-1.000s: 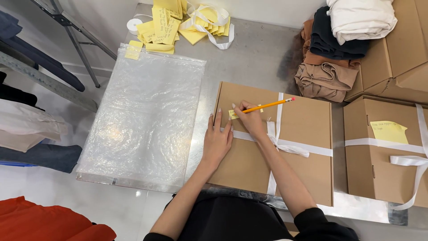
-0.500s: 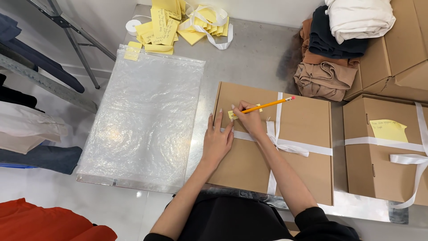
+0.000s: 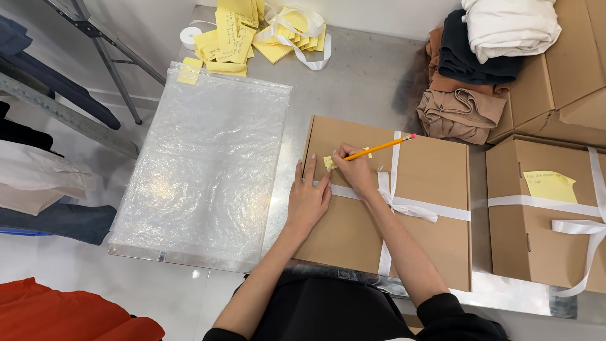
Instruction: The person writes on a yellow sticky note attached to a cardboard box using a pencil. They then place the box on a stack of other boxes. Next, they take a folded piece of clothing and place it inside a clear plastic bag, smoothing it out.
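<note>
1. Your left hand (image 3: 307,199) lies flat, fingers spread, on the ribbon-tied cardboard box (image 3: 353,233) at the counter's (image 3: 353,82) near edge.
2. Your right hand (image 3: 355,169) has its fingers pinched on a yellow pencil (image 3: 382,146), tip on a small yellow sticky note (image 3: 330,161) stuck to the box lid.
3. Farther off lie a bubble-wrap sheet (image 3: 208,164), folded clothes (image 3: 467,76) and loose yellow notes (image 3: 233,31).

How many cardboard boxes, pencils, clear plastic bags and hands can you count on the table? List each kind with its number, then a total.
Boxes: 3 (one under the hands, one with a ribbon at right, one under the clothes)
Pencil: 1
Plastic bag: 1
Hands: 2 (left hand, right hand)
Total: 7
</note>
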